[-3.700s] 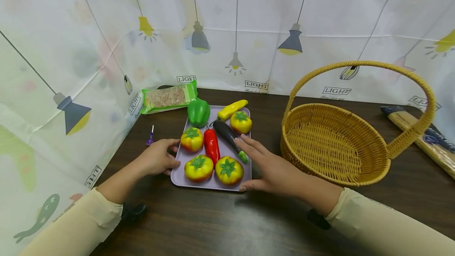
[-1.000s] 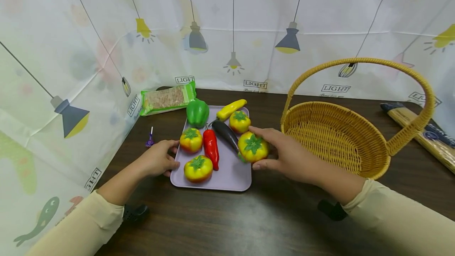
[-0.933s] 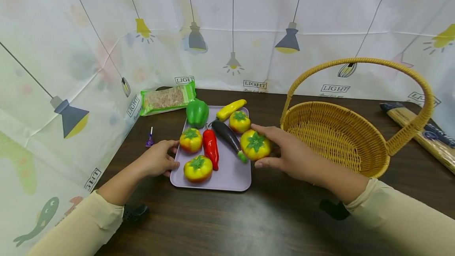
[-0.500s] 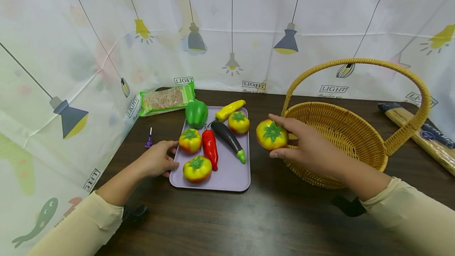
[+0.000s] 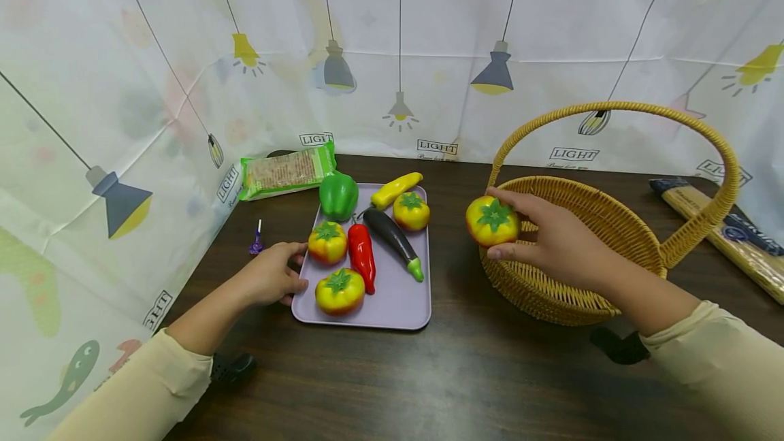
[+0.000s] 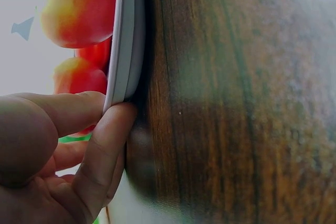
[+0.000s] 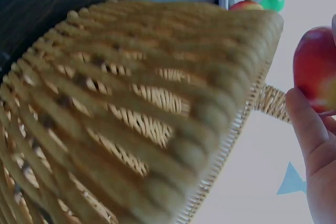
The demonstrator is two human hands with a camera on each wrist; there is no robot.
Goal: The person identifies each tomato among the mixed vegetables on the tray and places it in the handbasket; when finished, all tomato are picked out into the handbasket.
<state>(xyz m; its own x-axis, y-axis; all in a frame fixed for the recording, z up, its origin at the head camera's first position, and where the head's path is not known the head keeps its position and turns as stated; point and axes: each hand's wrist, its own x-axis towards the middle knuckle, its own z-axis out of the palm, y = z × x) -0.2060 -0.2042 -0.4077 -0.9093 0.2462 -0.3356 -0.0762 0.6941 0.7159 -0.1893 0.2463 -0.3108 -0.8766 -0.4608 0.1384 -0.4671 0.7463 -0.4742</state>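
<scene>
My right hand point(image 5: 557, 240) grips a yellow-and-red toy tomato point(image 5: 492, 220) with a green star-shaped top, up in the air at the basket's left rim. In the right wrist view the tomato point(image 7: 313, 71) is beyond the rim of the wicker basket point(image 7: 210, 103). My left hand point(image 5: 273, 273) pinches the left edge of a lilac tray point(image 5: 392, 305), thumb on the rim and a finger under it, as the left wrist view shows. The tray bears more such tomatoes point(image 5: 340, 290), a red pepper point(image 5: 361, 257), an eggplant point(image 5: 392, 237), a green bell pepper point(image 5: 339, 196) and a long yellow pepper point(image 5: 397, 189).
The yellow basket point(image 5: 569, 312) has a tall arched handle point(image 5: 612, 106). Behind the tray lies a green-edged packet point(image 5: 288, 172); a purple-wrapped lollipop point(image 5: 256, 240) lies left of it. A long noodle-like packet point(image 5: 723, 230) lies at the far right. A printed curtain hangs behind the table.
My right hand has picked the tomato off the tray's front right corner and carried it right and up to the basket's edge. My left hand stays at the tray.
</scene>
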